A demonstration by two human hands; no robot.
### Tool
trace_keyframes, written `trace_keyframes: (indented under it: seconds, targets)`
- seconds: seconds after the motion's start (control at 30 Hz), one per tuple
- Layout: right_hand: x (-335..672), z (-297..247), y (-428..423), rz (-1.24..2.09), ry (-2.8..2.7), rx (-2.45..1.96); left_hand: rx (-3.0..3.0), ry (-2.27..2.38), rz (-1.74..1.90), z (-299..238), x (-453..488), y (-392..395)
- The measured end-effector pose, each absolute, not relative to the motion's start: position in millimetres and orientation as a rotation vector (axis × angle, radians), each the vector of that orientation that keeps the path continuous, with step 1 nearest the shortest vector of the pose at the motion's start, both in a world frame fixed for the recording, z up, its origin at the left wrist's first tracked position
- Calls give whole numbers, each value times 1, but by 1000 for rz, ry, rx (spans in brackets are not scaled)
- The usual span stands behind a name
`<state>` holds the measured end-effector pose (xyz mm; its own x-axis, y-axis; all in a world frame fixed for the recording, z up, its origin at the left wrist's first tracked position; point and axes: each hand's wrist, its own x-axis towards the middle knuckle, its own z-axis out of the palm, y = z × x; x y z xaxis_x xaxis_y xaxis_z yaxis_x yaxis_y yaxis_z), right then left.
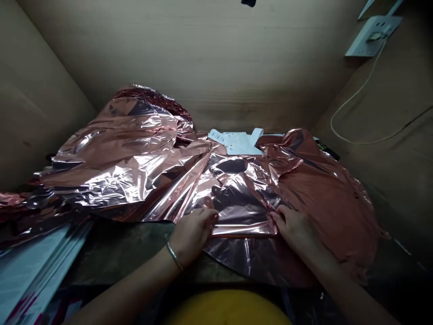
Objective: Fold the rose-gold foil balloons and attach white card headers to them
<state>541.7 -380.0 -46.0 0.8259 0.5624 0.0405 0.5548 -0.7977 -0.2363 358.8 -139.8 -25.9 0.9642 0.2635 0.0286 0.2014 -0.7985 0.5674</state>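
Observation:
A large shiny rose-gold foil sheet [131, 167], crinkled and heaped higher at the left, spreads across the table. My left hand [194, 232], with a bracelet at its wrist, is closed on the foil's near middle part. Opposite it, my right hand [296, 228] pinches the same foil at the right end of a straight fold that runs between both hands. Below the fold a rounded flap of foil hangs toward me. White paper pieces [238, 142] with small print lie on the foil beyond my hands.
Wooden panels [209, 58] enclose the table at the back and sides. On the right wall hangs a white power strip [374, 36] with a thin cable [353, 95] looping down. White sheets [37, 266] lie at the lower left. A yellow rounded thing [230, 309] is at the bottom edge.

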Motion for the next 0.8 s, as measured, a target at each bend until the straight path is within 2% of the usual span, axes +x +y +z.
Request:
trace_keyframes:
  seconds: [0.13,0.23,0.33,0.43,0.53,0.6,0.7,0.8]
  targets:
    - [543,-55,-382,-4,-951,-2668,2869,428,93,-10,350,-134]
    - [547,-57,-382,-16,-954,-2631,3022,4,324,-5,353,-139]
    - [548,-51,-383,31,-951,-2656,2971,-436,156,-11,367,-146]
    - [539,-37,-385,-9,-982,-2759,2971,-457,-48,-20,381,-148]
    - [519,-20,-383,-282,-1263,-2674,3023,-497,-11,-26,385,-152]
    - [505,-16,-380,-278,-1558,-2549,3029,-530,23,-26,381,-160]
    - [495,-30,-377,-102,-1764,-2538,2941,-582,2,-20,372,-175]
    - [497,-62,-383,-213,-1728,-2598,2698,-479,-113,-3,375,-171]
